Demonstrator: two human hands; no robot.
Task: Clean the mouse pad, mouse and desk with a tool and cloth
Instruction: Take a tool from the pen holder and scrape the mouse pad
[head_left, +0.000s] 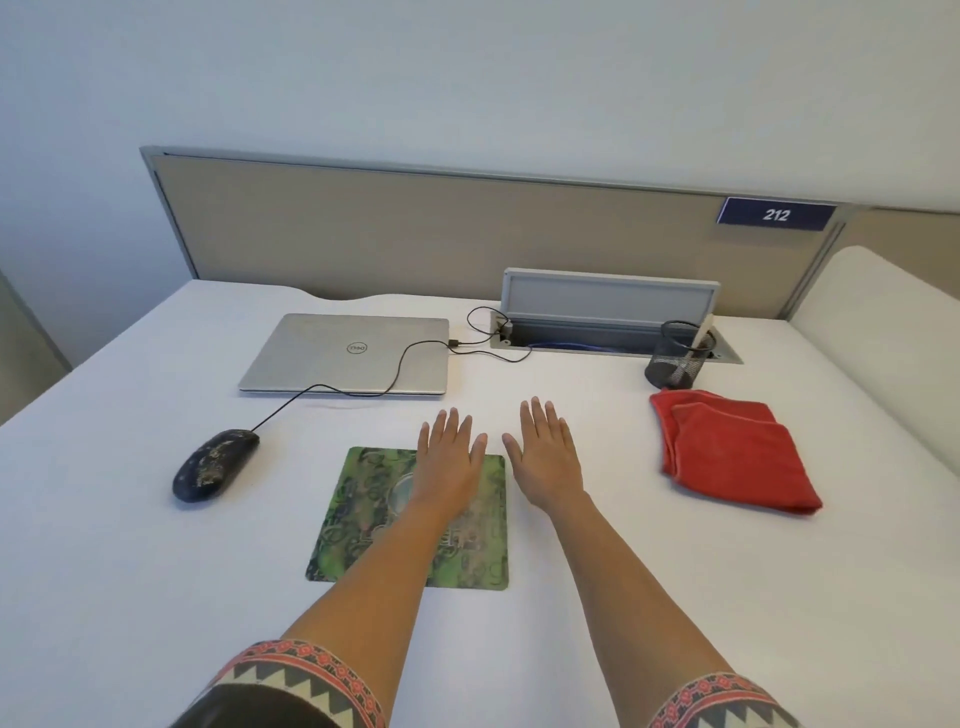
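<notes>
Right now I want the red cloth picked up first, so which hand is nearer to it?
Right. The right hand lies flat on the desk, left of the cloth with bare desk between. The left hand is farther left, over the mouse pad.

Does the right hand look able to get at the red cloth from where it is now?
Probably yes. The right hand is open and empty, and the red cloth lies on the desk to its right with only bare surface between them. The mesh pen cup stands behind the cloth, out of the path.
</notes>
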